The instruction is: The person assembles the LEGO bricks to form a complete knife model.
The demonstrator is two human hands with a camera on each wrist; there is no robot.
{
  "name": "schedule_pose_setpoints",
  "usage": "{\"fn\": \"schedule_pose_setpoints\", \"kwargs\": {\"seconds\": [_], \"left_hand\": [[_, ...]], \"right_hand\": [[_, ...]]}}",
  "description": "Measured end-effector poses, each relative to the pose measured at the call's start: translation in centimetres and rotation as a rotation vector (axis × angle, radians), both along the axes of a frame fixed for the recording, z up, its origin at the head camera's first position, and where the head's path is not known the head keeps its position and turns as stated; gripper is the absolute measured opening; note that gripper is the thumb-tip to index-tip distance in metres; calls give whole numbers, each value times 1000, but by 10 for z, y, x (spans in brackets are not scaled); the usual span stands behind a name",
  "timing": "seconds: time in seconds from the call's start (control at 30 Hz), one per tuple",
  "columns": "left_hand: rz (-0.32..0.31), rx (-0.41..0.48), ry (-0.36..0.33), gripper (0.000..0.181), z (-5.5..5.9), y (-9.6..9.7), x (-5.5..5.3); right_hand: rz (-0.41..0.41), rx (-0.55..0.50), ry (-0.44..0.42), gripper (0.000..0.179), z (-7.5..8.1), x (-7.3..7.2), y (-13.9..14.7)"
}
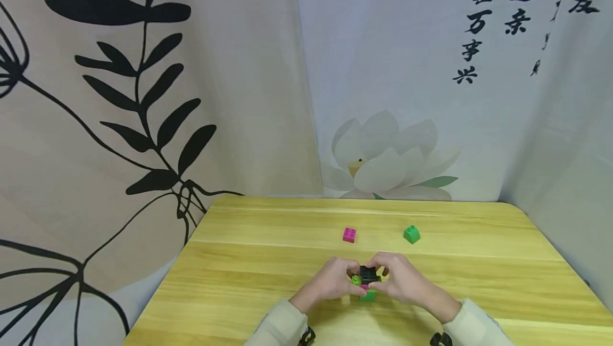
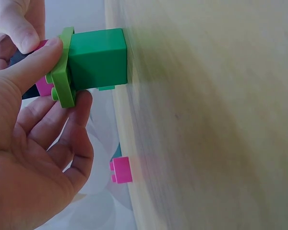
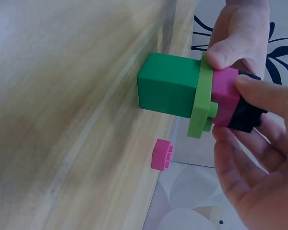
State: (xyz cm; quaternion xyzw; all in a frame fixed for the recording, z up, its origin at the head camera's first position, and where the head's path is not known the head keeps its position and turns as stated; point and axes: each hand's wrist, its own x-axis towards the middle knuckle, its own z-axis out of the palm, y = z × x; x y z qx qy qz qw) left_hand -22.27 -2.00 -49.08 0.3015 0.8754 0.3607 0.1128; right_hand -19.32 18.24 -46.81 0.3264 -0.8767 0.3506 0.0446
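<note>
Brick stack (image 3: 201, 93) stands upright on, or just above, the tabletop (image 1: 239, 282). Both hands pinch it: left hand (image 1: 335, 280), right hand (image 1: 404, 280), fingers parted only by the bricks' width. Sideways pushing could tip the green base (image 3: 168, 84); the left's lime plate (image 2: 64, 79) could twist loose; uneven pressure could leave the black brick (image 3: 245, 114), in the right, askew on the pink brick (image 3: 224, 96).

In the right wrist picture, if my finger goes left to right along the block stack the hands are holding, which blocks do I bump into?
Dark green block → lime-green studded plate → pink block → black block.
</note>
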Motion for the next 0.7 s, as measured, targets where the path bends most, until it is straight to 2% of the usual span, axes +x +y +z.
{"fn": "schedule_pose_setpoints", "kwargs": {"seconds": [0.4,0.57,0.7], "left_hand": [[-5,9,-34,24,3,-1,2],[-82,-3,-21,29,4,-5,-3],[-149,-23,-94,43,12,-18,-11]], "right_hand": [[-33,-1,8,30,-3,1,1],[-54,5,-29,31,-3,-1,1],[-59,10,-89,32,-1,-2,1]]}}
